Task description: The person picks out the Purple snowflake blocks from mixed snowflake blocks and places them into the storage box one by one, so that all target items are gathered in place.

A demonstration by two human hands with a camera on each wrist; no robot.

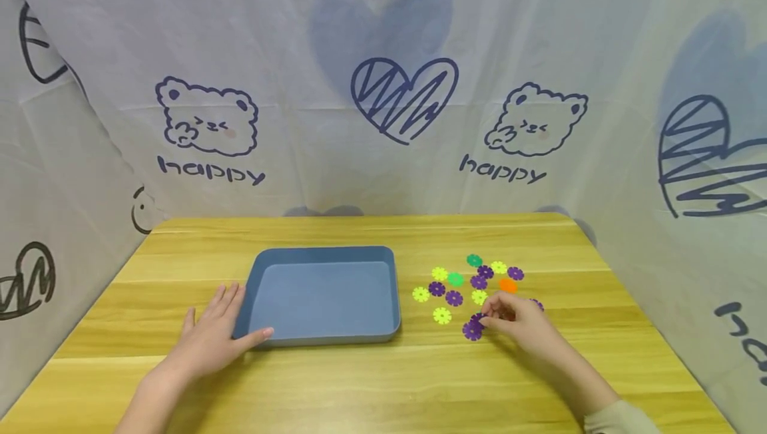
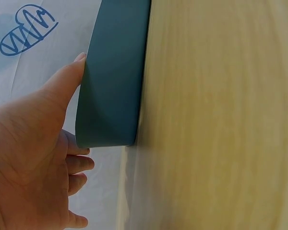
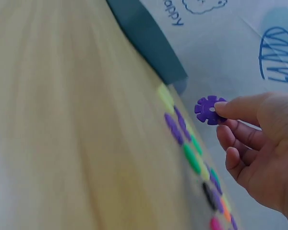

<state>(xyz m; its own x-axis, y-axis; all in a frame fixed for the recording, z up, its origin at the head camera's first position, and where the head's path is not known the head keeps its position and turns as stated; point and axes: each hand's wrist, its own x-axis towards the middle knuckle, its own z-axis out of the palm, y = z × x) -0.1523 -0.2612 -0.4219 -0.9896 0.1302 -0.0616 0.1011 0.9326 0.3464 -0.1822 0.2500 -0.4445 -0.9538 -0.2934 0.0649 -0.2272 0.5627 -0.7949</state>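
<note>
Bright, even light fills all three views, with no harsh glare. Soft, faint shadows sit under the tray (image 1: 323,294) and both hands on the table (image 1: 371,381). The head view is sharp but bends outward at its edges — a wide lens. Both wrist views are softer, the tabletop smeared and the flower discs (image 3: 192,153) blurred.

Your wooden table (image 1: 359,381) and what lies on it.
You have a blue tray (image 1: 323,254) left of centre, and to its right a scatter of flower-shaped discs (image 1: 455,287) in purple, yellow, green and orange, lying flat and close together on the wood.
</note>
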